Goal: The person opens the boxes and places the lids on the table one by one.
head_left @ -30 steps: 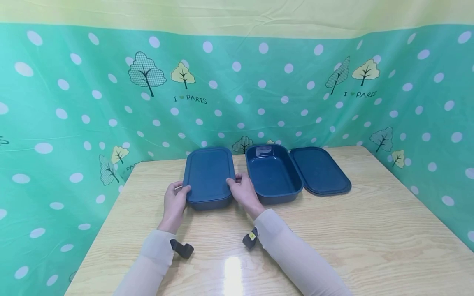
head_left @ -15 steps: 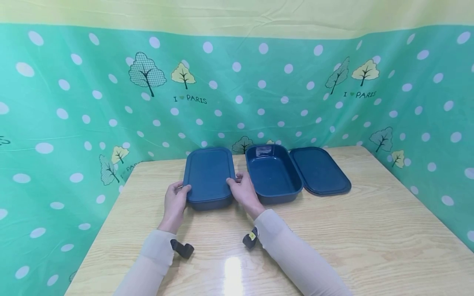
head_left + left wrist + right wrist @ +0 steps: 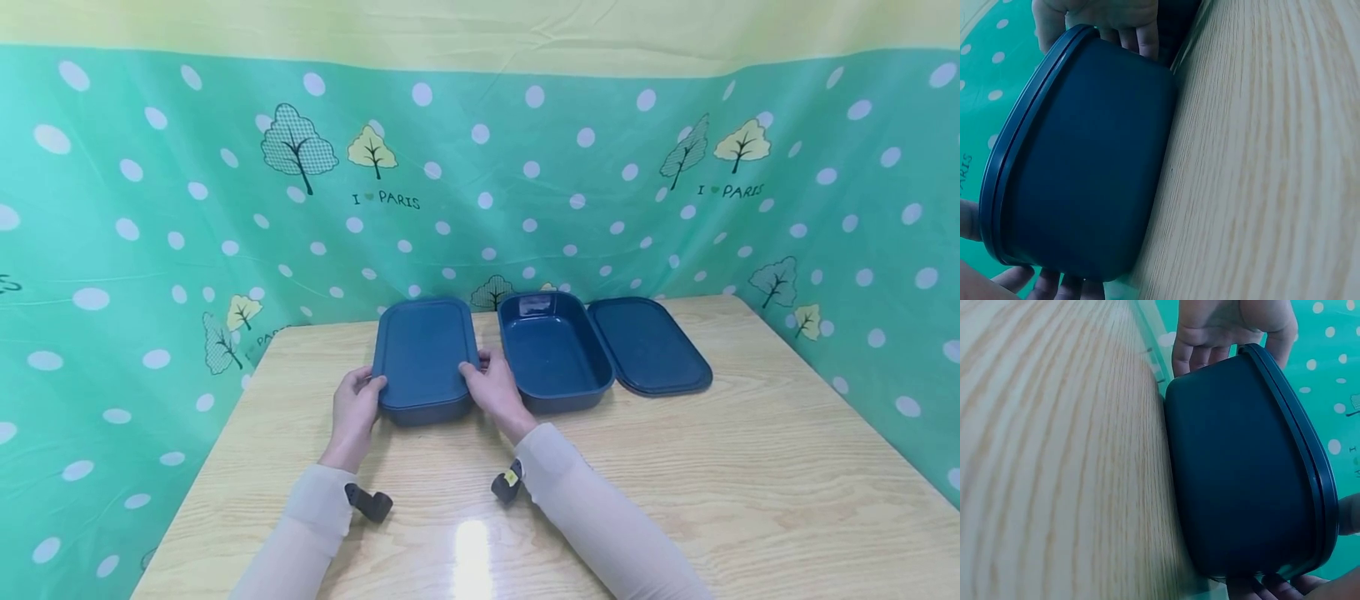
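Note:
In the head view, a dark blue rectangular food container [image 3: 424, 354] with its lid on sits toward the back left of the table. My left hand [image 3: 355, 410] grips its left side near the front corner, thumb over the lid's edge. Opposite, my right hand [image 3: 492, 389] holds the right side the same way. The wrist views show the fingers [image 3: 1047, 285] spread along the container's wall below the lid rim. The lid lies evenly along the rim of the near wall [image 3: 1235, 469]. The container's bottom is down at the wooden tabletop.
Just right of the right hand stands an uncovered blue container [image 3: 555, 350] with nothing in it. A matching blue lid [image 3: 651, 346] lies flat beside it. Behind the wooden table [image 3: 675, 500] hangs a green dotted cloth [image 3: 480, 183]. Small black cameras [image 3: 369, 503] hang at both wrists.

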A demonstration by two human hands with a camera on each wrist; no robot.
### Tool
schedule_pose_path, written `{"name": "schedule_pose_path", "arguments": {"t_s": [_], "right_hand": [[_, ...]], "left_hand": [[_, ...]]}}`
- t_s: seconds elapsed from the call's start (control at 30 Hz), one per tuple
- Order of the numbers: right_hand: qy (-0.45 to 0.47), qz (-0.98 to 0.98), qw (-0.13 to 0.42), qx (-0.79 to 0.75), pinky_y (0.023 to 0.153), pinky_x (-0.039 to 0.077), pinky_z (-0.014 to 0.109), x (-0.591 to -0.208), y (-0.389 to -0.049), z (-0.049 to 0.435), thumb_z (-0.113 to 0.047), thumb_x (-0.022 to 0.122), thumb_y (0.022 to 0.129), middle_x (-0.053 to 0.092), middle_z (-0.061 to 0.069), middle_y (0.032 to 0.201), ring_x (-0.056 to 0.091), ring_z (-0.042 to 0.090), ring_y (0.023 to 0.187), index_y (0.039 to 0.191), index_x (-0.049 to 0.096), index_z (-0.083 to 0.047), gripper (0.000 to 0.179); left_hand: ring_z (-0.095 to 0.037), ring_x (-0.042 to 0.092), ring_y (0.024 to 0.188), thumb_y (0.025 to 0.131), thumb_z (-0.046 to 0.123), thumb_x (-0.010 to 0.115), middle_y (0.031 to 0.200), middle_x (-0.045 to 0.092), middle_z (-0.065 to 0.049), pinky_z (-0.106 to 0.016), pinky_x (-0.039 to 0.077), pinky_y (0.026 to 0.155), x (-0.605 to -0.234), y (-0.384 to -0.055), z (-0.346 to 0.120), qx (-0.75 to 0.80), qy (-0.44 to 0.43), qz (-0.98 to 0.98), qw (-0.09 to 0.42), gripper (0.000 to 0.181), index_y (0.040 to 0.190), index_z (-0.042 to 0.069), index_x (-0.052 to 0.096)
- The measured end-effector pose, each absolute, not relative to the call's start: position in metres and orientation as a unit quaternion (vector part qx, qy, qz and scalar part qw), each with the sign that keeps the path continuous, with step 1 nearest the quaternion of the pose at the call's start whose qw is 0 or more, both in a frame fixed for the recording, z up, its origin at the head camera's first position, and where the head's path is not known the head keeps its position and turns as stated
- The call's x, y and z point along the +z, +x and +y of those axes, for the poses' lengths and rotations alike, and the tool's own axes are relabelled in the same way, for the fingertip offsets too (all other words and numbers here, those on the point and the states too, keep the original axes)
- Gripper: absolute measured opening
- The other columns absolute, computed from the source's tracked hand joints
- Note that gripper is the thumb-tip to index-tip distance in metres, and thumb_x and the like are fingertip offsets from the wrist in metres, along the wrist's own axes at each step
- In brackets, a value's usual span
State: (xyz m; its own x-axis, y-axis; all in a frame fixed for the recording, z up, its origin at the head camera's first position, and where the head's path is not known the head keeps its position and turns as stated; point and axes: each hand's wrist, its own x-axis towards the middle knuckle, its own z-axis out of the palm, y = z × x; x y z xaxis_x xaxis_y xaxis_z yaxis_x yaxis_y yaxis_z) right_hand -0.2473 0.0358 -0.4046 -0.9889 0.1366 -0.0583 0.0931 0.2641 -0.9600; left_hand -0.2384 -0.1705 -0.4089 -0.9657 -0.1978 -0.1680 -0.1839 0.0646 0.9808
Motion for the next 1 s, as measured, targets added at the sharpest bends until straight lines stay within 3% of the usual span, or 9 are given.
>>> {"name": "schedule_pose_path", "arguments": {"t_s": [0.53, 1.0], "right_hand": [[-0.03, -0.823, 0.067, 0.563, 0.095, 0.047, 0.038, -0.4042, -0.2447, 0.0363, -0.023, 0.058, 0.094, 0.049, 0.013, 0.125, 0.052, 0.025, 0.115, 0.131, 0.048, -0.001, 0.044], [-0.022, -0.843, 0.101, 0.528, 0.09, 0.044, 0.039, -0.4044, -0.2442, 0.0366, -0.022, 0.06, 0.092, 0.049, 0.015, 0.113, 0.05, 0.025, 0.101, 0.131, 0.049, 0.004, 0.048]], "left_hand": [[-0.032, 0.039, 0.132, 0.099, 0.021, 0.047, 0.143, 0.039, -0.02, -0.047, 0.035, 0.106, -0.4087, -0.2368, -0.1701, -0.67, 0.13, -0.731, 0.009, 0.047, 0.142, 0.004, 0.037], [-0.031, 0.038, 0.133, 0.099, 0.019, 0.045, 0.145, 0.038, -0.018, -0.045, 0.034, 0.108, -0.4102, -0.2381, -0.1697, -0.666, 0.13, -0.735, 0.007, 0.046, 0.141, 0.003, 0.037]]}}
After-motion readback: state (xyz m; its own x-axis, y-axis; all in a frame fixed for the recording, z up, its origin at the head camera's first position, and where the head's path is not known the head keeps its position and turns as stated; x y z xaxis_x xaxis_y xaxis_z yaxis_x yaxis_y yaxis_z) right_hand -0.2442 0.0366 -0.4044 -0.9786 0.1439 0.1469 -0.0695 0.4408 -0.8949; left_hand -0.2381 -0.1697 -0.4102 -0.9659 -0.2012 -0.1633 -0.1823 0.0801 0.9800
